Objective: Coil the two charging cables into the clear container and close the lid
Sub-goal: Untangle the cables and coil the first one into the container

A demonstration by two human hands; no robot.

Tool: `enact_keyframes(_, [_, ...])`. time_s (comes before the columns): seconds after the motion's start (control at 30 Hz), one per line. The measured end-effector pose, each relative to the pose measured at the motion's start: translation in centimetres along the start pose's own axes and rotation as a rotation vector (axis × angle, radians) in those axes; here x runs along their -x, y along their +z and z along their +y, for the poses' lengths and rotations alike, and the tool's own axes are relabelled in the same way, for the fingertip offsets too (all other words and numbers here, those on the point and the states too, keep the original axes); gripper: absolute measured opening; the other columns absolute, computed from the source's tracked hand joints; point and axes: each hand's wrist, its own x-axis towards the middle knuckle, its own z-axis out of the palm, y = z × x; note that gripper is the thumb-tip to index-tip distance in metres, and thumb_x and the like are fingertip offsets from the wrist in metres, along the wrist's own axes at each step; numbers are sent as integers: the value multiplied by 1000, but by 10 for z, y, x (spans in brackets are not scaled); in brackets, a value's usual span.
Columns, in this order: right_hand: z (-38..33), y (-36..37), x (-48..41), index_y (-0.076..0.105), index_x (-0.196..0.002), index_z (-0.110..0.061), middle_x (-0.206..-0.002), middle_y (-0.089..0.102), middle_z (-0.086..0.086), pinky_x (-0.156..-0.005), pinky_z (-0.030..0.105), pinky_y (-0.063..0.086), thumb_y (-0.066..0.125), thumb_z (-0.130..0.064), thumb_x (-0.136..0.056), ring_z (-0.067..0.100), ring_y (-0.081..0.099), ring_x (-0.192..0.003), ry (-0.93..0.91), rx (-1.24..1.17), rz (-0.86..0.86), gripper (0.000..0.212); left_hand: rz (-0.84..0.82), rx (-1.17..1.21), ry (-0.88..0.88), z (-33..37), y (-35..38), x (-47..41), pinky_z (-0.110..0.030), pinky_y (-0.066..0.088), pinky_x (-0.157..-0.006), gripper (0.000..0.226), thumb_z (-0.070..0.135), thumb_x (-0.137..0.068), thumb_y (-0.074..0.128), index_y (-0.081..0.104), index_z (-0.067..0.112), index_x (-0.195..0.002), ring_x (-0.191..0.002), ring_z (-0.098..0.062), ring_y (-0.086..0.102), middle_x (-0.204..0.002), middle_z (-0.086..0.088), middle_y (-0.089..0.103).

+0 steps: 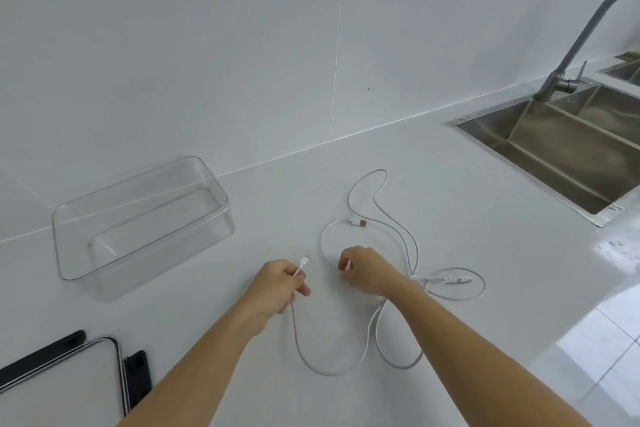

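Two white charging cables lie in loose, overlapping loops on the white counter. My left hand [282, 286] grips one cable [311, 362] just behind its small plug, which sticks up toward the wall. My right hand [363, 270] pinches a white cable end between its fingertips. The other cable [375, 191] loops toward the wall, with a USB plug [358, 222] lying flat. The clear container [138, 222] stands open and empty at the left. Its lid [59, 388], with black clasps, lies at the bottom left corner.
A steel sink [561, 149] with a grey tap [581, 35] is set into the counter at the right. The white tiled wall runs along the back. The counter edge drops to a tiled floor at the lower right.
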Motion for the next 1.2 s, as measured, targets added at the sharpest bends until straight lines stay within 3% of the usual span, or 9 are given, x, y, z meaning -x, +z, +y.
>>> enact_keyframes(0.2, [-37,1,12,63,-97,-6,-83,56,1,-68,27,40,56,-16,-89,18,51,-75,-273,-136,35,15,23,387,-146,9,4,-13,-19,22,-35,25,25,-84,67,62,2,-92,-51,-11,33,-70,-6,42])
enact_keyframes(0.4, [-48,-4,21,67,-91,-8,-74,64,1,-71,33,47,61,-21,-86,18,55,-70,-348,-243,4,16,-38,635,-189,11,1,-20,-18,21,-30,18,19,-92,54,58,7,-79,-43,-9,35,-71,-4,51])
enact_keyframes(0.6, [-27,-28,9,66,-87,-6,-82,67,10,-70,38,47,58,-12,-84,27,58,-76,-294,-106,737,11,22,648,-160,16,4,-22,-15,22,-28,13,4,-89,56,53,7,-77,-34,-4,37,-70,-8,58])
enact_keyframes(0.67, [-11,-39,4,64,-100,-3,-95,65,16,-78,43,44,60,-6,-79,36,59,-89,-186,-19,918,21,12,645,-163,16,5,-23,-15,21,-28,13,3,-89,55,53,7,-76,-34,-4,37,-70,-8,57])
enact_keyframes(0.77, [10,-54,5,43,-129,-5,-129,48,14,-97,38,30,54,-14,-87,32,44,-118,172,108,702,44,24,601,-166,15,6,-26,-15,20,-29,11,0,-87,57,54,4,-76,-37,-5,35,-71,-8,53])
enact_keyframes(0.87, [25,-62,4,45,-122,-6,-119,55,11,-95,38,29,46,-17,-90,30,49,-113,320,104,462,34,51,507,-182,13,7,-31,-16,23,-30,8,-3,-82,62,54,-1,-80,-46,-10,33,-66,-8,44])
enact_keyframes(0.97, [29,-60,-1,55,-104,-11,-96,61,5,-87,34,27,42,-8,-87,27,56,-96,325,38,412,22,74,421,-188,12,8,-34,-17,37,-34,17,-1,-80,65,53,-4,-91,-54,-15,45,-66,-9,48])
enact_keyframes(1.07, [29,-56,-6,53,-72,-11,-74,61,10,-76,33,24,36,2,-79,29,52,-75,259,6,482,23,118,340,-194,7,6,-36,-25,52,-60,33,8,-75,71,54,-6,-100,-64,-19,52,-71,-11,53])
enact_keyframes(1.2, [20,-57,-9,57,-78,9,-69,62,13,-62,31,35,47,-5,-87,22,50,-61,74,-293,467,20,114,243,-178,8,1,-31,-28,41,-77,23,17,-78,70,57,2,-90,-83,-21,55,-86,-8,56])
